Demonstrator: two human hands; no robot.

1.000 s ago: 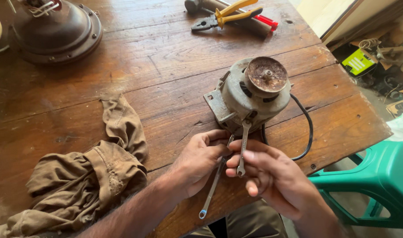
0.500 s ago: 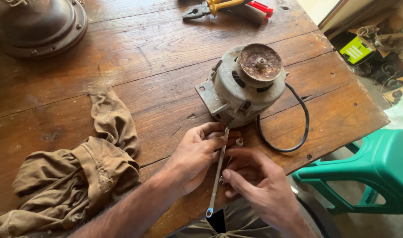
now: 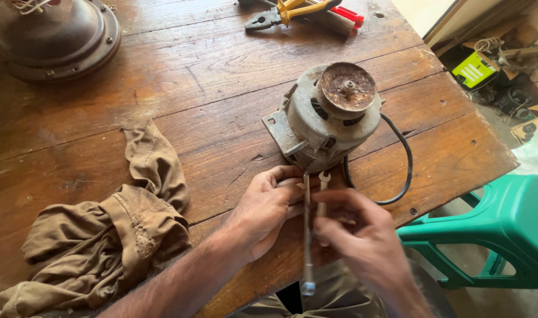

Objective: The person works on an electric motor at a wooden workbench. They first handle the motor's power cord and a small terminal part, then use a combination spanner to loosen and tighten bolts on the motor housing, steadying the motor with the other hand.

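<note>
Both hands work at the near edge of the wooden counter point(image 3: 163, 100), just in front of a grey motor point(image 3: 325, 121) that stands with its rusty pulley point(image 3: 347, 86) facing up. The left hand point(image 3: 267, 209) has its grip clenched round a long thin tool point(image 3: 307, 235), which stands nearly upright in view, its top end close under the motor's base and its lower end hanging past the counter edge. The right hand point(image 3: 363, 238) pinches a small spanner point(image 3: 323, 188) between fingertips, its open head just beside the long tool and near the motor. A black cable point(image 3: 405, 159) loops from the motor to the right. A crumpled brown rag point(image 3: 104, 235) lies to the left. Pliers point(image 3: 292, 10) with yellow handles lie at the far edge, well apart, and a dark round housing point(image 3: 54, 35) sits at the far left. A green plastic stool point(image 3: 504, 224) stands beside the counter.
</note>
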